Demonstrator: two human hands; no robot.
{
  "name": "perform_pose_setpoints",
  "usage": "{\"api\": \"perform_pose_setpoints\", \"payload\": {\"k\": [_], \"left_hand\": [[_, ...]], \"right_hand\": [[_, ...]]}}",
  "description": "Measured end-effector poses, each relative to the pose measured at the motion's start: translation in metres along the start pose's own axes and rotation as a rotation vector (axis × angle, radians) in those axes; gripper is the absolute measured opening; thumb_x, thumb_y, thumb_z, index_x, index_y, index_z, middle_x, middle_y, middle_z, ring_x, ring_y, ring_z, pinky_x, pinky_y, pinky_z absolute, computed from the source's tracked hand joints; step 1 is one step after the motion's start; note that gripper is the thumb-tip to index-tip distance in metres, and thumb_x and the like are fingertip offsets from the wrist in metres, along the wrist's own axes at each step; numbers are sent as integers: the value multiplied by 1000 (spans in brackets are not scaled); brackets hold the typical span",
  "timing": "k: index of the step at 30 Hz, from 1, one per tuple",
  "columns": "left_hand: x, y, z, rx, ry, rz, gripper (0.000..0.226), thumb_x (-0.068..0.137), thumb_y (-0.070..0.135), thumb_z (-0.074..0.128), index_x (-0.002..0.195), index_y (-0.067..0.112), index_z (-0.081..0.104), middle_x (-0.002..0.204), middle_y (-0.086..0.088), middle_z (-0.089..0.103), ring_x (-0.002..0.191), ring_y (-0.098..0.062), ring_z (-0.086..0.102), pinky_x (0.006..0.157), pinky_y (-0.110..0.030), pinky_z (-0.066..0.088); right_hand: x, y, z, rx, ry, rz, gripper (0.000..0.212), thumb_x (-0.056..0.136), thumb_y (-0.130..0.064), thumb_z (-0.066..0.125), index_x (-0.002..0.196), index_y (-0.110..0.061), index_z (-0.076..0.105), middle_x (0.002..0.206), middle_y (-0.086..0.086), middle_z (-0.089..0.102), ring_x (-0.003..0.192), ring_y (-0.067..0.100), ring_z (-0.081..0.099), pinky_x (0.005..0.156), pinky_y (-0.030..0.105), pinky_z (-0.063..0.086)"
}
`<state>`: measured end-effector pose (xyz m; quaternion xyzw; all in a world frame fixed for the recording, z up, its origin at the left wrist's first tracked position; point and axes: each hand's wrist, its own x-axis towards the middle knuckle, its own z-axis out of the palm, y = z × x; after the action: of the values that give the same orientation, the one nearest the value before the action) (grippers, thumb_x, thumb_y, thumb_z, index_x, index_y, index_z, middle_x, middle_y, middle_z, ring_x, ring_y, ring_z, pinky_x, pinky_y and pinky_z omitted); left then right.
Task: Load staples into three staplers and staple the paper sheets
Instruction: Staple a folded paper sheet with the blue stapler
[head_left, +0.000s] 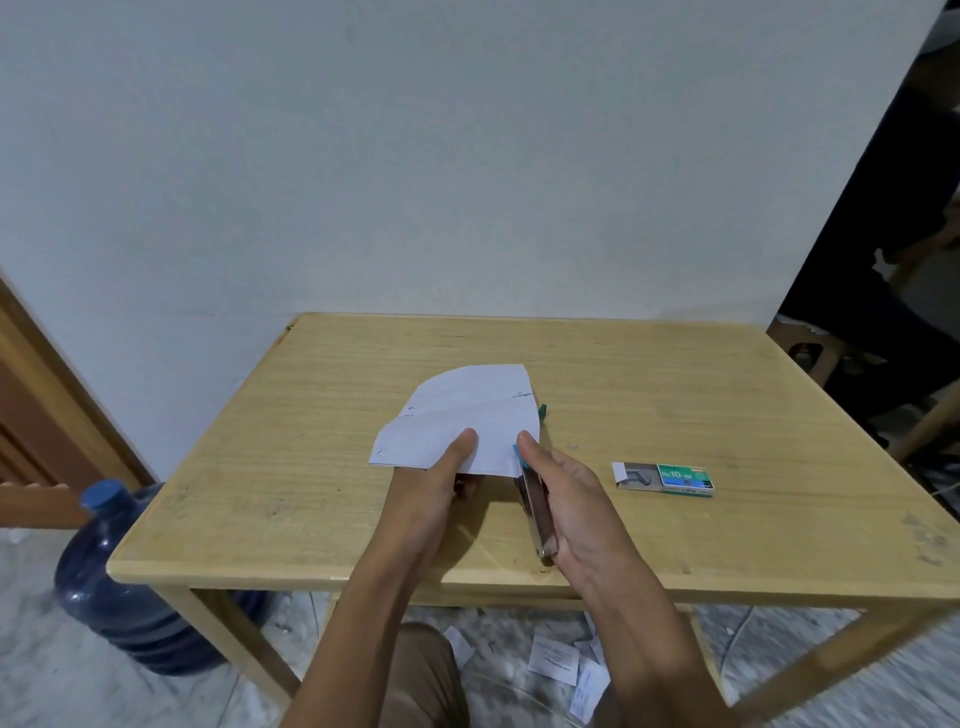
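White paper sheets (462, 410) are held a little above the middle of the wooden table (322, 499). My left hand (441, 483) pinches their near edge, thumb on top. My right hand (571, 499) grips a metal stapler (537, 512) with a blue-green tip, its mouth at the sheets' near right corner. A second green stapler (543, 410) peeks out from behind the sheets' right edge; most of it is hidden. A green staple box (670, 478) lies open on the table to the right of my right hand.
A blue water jug (114, 582) stands on the floor left of the table. Several paper scraps (556, 660) lie on the floor under the table. A wall runs behind the table, a wooden door is at far left, and dark furniture at far right.
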<state>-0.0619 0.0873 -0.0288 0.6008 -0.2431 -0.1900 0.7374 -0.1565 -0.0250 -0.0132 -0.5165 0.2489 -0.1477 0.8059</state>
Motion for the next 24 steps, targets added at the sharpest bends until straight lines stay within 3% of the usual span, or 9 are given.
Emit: {"api": "perform_pose_setpoints", "payload": {"k": [2, 4, 6, 9, 11, 14, 17, 21, 24], "left_hand": [[0, 1, 0, 5, 7, 3, 17, 92, 38, 59, 98, 25, 68, 75, 5, 62, 68, -14, 52, 59, -26, 46], [0, 2, -1, -7, 5, -20, 22, 90, 41, 61, 102, 25, 69, 84, -11, 66, 75, -24, 56, 66, -39, 52], [2, 4, -3, 23, 3, -49, 29, 87, 47, 63, 105, 26, 69, 91, -14, 70, 80, -24, 61, 75, -48, 53], [12, 12, -8, 52, 34, -36, 36, 83, 52, 66, 105, 23, 69, 79, 6, 66, 73, -14, 61, 70, -37, 48], [26, 21, -13, -6, 63, -28, 35, 81, 47, 70, 97, 16, 68, 77, 4, 64, 68, -15, 57, 67, -37, 44], [56, 40, -29, -31, 41, 48, 21, 85, 37, 68, 86, 17, 63, 73, -4, 54, 62, -18, 46, 61, -36, 36], [89, 56, -50, -4, -10, 59, 14, 89, 31, 65, 89, 17, 65, 80, -7, 53, 62, -19, 44, 59, -32, 37], [112, 52, -78, 185, 29, -71, 17, 93, 27, 64, 91, 11, 69, 76, -3, 60, 61, -19, 40, 57, -28, 34], [112, 41, -91, 219, 89, -164, 17, 94, 25, 61, 98, 14, 74, 87, -5, 69, 61, -17, 47, 61, -28, 36]], "right_hand": [[-1, 0, 0, -18, 7, 2, 35, 74, -49, 75, 86, -17, 78, 70, 5, 74, 46, 9, 64, 37, 19, 44], [-1, -2, 2, -9, 12, 30, 34, 84, -46, 71, 91, -13, 77, 74, 6, 73, 54, 13, 66, 48, 25, 49], [-1, -3, 2, 71, 13, 50, 39, 90, -47, 63, 94, -10, 72, 66, 4, 62, 51, 14, 56, 48, 27, 47], [-3, -5, -1, 107, -50, 20, 45, 94, -55, 51, 95, -13, 65, 69, 2, 53, 40, 10, 37, 34, 20, 30], [-2, -8, -4, 75, -35, -7, 48, 93, -59, 49, 99, -13, 63, 74, 0, 55, 38, 8, 30, 32, 18, 24], [1, -16, -7, 61, 21, 18, 47, 95, -54, 48, 108, -11, 63, 69, -3, 57, 36, 7, 29, 32, 18, 24], [4, -23, -8, 43, 72, 60, 39, 96, -45, 47, 93, -8, 56, 57, -5, 54, 36, 9, 32, 34, 18, 25], [7, -29, -11, 7, 105, 74, 35, 97, -39, 43, 100, -6, 54, 44, -7, 49, 38, 10, 36, 37, 19, 28], [8, -31, -12, -13, 109, 61, 33, 97, -37, 44, 101, -5, 55, 45, -8, 52, 38, 10, 38, 37, 19, 29]]}}
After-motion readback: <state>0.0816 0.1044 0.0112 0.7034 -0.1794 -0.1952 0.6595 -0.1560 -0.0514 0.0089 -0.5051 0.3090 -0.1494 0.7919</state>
